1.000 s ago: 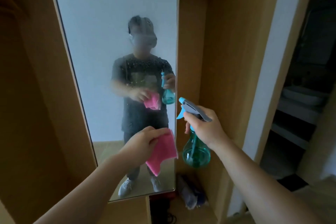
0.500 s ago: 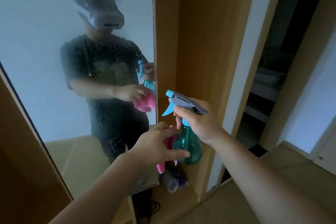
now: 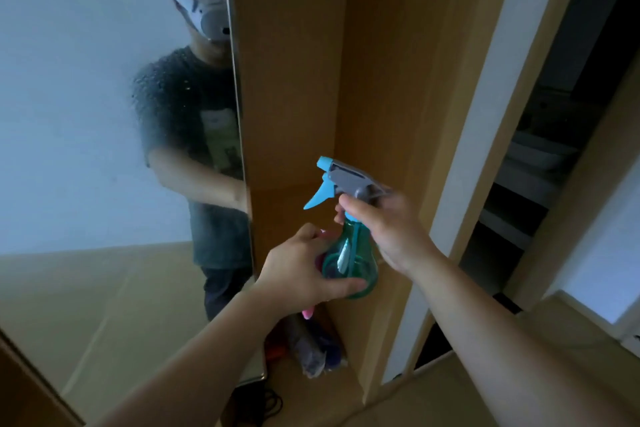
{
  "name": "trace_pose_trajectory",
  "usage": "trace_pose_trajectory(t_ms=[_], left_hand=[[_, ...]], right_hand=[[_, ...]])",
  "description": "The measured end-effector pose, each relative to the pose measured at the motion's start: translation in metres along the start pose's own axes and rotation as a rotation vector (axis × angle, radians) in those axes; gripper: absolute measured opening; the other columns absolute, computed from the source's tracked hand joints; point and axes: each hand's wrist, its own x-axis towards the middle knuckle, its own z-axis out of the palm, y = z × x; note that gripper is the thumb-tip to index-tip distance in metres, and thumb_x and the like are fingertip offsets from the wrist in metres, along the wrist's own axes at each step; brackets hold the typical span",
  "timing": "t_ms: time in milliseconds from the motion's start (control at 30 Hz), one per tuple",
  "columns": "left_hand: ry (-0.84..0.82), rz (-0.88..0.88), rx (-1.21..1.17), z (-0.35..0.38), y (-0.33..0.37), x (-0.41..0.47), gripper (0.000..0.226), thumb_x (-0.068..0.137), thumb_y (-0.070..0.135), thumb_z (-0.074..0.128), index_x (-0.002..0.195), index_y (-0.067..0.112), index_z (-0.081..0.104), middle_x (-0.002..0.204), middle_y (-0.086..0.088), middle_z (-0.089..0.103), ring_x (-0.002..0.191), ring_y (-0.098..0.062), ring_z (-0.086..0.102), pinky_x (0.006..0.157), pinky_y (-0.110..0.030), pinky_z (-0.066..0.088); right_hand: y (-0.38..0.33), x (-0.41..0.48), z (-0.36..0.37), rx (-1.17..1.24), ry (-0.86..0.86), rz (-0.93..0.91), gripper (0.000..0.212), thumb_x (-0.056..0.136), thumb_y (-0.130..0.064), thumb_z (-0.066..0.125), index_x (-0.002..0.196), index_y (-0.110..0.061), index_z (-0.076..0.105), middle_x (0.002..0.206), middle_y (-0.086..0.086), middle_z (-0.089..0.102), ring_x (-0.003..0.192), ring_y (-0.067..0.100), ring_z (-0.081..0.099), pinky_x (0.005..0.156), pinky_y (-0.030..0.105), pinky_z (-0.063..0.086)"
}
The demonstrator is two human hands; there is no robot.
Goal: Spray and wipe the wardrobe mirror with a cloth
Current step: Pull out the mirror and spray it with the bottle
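Our right hand (image 3: 388,229) is wrapped round the neck of the spray bottle (image 3: 349,253), finger off the trigger, while our left hand (image 3: 301,270) cups the bottle's belly with the pink cloth (image 3: 307,314) bunched underneath. The mirror (image 3: 104,149), off to the left, carries droplets, so spraying looks done. Next we free the cloth hand and wipe.
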Motion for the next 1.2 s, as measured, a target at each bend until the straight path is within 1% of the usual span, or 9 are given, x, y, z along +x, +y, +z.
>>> trace_pose_trajectory(t_ms=[100, 267, 433, 633, 733, 867, 1033, 1133, 1200], left_hand=[[0.06, -0.142, 0.022, 0.015, 0.012, 0.032, 0.082, 0.053, 0.092, 0.043, 0.114, 0.04, 0.06, 0.095, 0.026, 0.038, 0.08, 0.001, 0.049, 0.061, -0.016, 0.04], [0.153, -0.285, 0.118, 0.036, 0.027, 0.07, 0.069, 0.053, 0.094, 0.039, 0.092, 0.04, 0.058, 0.091, 0.021, 0.041, 0.072, 0.0, 0.05, 0.056, -0.02, 0.043], [0.082, -0.418, 0.114, 0.05, 0.024, 0.092, 0.068, 0.048, 0.095, 0.039, 0.093, 0.045, 0.051, 0.089, 0.021, 0.039, 0.073, 0.001, 0.047, 0.056, -0.021, 0.041], [0.002, -0.494, 0.059, 0.058, -0.009, 0.103, 0.084, 0.05, 0.085, 0.055, 0.125, 0.047, 0.047, 0.098, 0.02, 0.036, 0.088, -0.001, 0.045, 0.061, -0.02, 0.037], [-0.013, -0.528, 0.019, 0.062, -0.03, 0.105, 0.069, 0.068, 0.057, 0.07, 0.131, 0.048, 0.042, 0.105, 0.018, 0.036, 0.096, -0.008, 0.046, 0.066, -0.021, 0.04], [0.034, -0.511, -0.019, 0.071, -0.046, 0.109, 0.049, 0.09, 0.019, 0.052, 0.13, 0.047, 0.046, 0.111, 0.014, 0.038, 0.093, -0.007, 0.049, 0.07, -0.021, 0.045], [0.093, -0.537, -0.062, 0.073, -0.053, 0.117, 0.048, 0.092, 0.016, 0.05, 0.123, 0.051, 0.039, 0.11, 0.015, 0.048, 0.089, 0.0, 0.051, 0.07, -0.02, 0.046], [0.156, -0.616, -0.077, 0.073, -0.052, 0.118, 0.048, 0.091, 0.017, 0.055, 0.133, 0.037, 0.041, 0.111, 0.011, 0.06, 0.086, 0.001, 0.056, 0.072, -0.02, 0.05], [0.169, -0.65, -0.056, 0.076, -0.051, 0.118, 0.041, 0.09, 0.018, 0.057, 0.127, 0.034, 0.049, 0.102, 0.014, 0.062, 0.084, -0.001, 0.06, 0.072, -0.022, 0.054]], right_hand=[[0.012, 0.013, -0.037, -0.121, -0.062, 0.017, 0.023, 0.076, -0.04, 0.077, 0.096, -0.031, 0.07, 0.092, -0.009, 0.072, 0.087, 0.007, 0.069, 0.07, 0.019, 0.053], [0.034, 0.041, -0.077, -0.261, -0.133, 0.034, 0.024, 0.078, -0.031, 0.078, 0.1, -0.027, 0.068, 0.09, -0.01, 0.073, 0.086, 0.005, 0.069, 0.072, 0.023, 0.058], [0.054, 0.071, -0.091, -0.299, -0.159, 0.012, 0.014, 0.079, -0.032, 0.078, 0.088, -0.026, 0.068, 0.08, -0.01, 0.071, 0.077, 0.003, 0.068, 0.061, 0.014, 0.051], [0.082, 0.105, -0.089, -0.335, -0.176, 0.083, 0.019, 0.08, -0.029, 0.077, 0.093, -0.017, 0.07, 0.085, -0.002, 0.072, 0.076, 0.005, 0.068, 0.068, 0.024, 0.057], [0.097, 0.124, -0.092, -0.36, -0.155, 0.129, 0.021, 0.081, -0.028, 0.076, 0.097, -0.016, 0.07, 0.09, -0.002, 0.072, 0.08, 0.004, 0.068, 0.074, 0.027, 0.057], [0.121, 0.148, -0.093, -0.326, -0.134, 0.203, 0.019, 0.081, -0.024, 0.076, 0.097, -0.026, 0.067, 0.096, -0.009, 0.071, 0.083, -0.001, 0.067, 0.073, 0.021, 0.052], [0.16, 0.185, -0.087, -0.351, -0.14, 0.271, 0.029, 0.08, -0.018, 0.077, 0.107, -0.016, 0.066, 0.107, 0.002, 0.069, 0.095, 0.015, 0.066, 0.087, 0.036, 0.052], [0.185, 0.208, -0.082, -0.357, -0.125, 0.301, 0.031, 0.08, -0.015, 0.077, 0.109, -0.011, 0.066, 0.11, 0.007, 0.069, 0.097, 0.018, 0.065, 0.082, 0.032, 0.049], [0.201, 0.222, -0.08, -0.364, -0.131, 0.305, 0.032, 0.08, -0.013, 0.077, 0.109, -0.006, 0.067, 0.11, 0.012, 0.069, 0.099, 0.024, 0.066, 0.084, 0.037, 0.052]])
